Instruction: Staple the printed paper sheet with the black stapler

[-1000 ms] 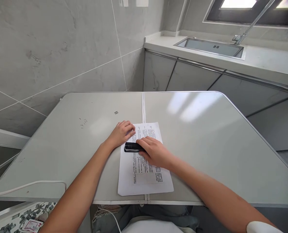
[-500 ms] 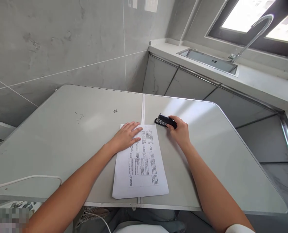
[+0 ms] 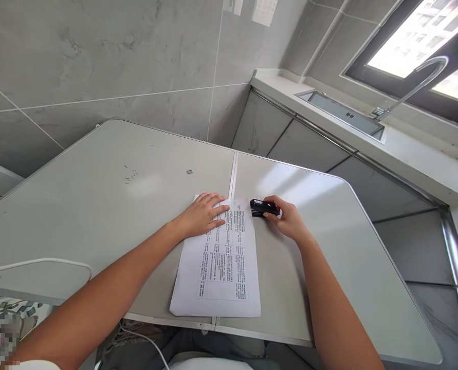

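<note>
Printed sheets of paper (image 3: 223, 267) lie on the folding table, their long side pointing toward me. My left hand (image 3: 203, 215) rests flat on the upper left part of the paper, fingers spread. My right hand (image 3: 287, 220) is closed round the rear of a black stapler (image 3: 262, 206). The stapler's front end is at the paper's upper right edge; whether the edge sits between its jaws I cannot tell. The right palm hides the stapler's back end, where a bit of red shows.
Short staple strips (image 3: 189, 172) and several loose staples (image 3: 131, 176) lie on the folding table (image 3: 97, 221). A white cable (image 3: 39, 263) crosses its left front edge. Beyond the right side stands a counter with a sink (image 3: 344, 114) and a faucet (image 3: 414, 87).
My right hand has brought the stapler down and left against the paper's right edge, and its jaws look closer together. The left hand stays on the paper. The view has tilted slightly.
</note>
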Demonstrator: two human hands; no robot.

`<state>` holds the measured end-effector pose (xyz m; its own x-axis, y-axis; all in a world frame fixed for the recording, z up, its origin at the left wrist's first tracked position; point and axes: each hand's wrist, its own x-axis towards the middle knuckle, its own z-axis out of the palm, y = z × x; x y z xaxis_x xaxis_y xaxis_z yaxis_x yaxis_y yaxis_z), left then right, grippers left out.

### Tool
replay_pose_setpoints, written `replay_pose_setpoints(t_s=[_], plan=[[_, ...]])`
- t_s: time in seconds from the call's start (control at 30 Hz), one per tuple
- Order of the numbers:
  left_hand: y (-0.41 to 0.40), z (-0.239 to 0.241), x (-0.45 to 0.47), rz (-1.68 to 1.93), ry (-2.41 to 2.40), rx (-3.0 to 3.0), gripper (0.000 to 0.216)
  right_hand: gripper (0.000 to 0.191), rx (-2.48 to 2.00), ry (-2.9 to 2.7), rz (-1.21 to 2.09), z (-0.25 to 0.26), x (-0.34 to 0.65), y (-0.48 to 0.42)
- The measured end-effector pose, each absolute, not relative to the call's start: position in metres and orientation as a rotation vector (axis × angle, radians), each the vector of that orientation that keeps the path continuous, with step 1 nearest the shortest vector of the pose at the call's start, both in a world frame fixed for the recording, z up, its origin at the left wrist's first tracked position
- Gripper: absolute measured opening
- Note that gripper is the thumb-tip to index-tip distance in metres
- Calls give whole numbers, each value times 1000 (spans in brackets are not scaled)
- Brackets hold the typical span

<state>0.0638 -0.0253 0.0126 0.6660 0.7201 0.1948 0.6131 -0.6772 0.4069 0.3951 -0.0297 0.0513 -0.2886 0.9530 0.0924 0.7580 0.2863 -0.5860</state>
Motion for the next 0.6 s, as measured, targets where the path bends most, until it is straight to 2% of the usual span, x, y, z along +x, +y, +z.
replay_pose_setpoints(t_s=[0.17, 0.3, 0.43, 0.6], plan=[[-28, 18, 64, 484, 1004, 2595, 36, 29, -1593, -2049, 537, 45, 404, -25], [-31, 17, 65, 503, 978, 2553, 40, 35, -1518, -2045, 541, 43, 399, -25], [-31, 15, 64, 493, 944, 2541, 42, 33, -1435, -2058, 497, 43, 395, -26], [-30, 13, 66, 513, 923, 2558, 40, 34, -1511, -1928, 207, 52, 383, -32]])
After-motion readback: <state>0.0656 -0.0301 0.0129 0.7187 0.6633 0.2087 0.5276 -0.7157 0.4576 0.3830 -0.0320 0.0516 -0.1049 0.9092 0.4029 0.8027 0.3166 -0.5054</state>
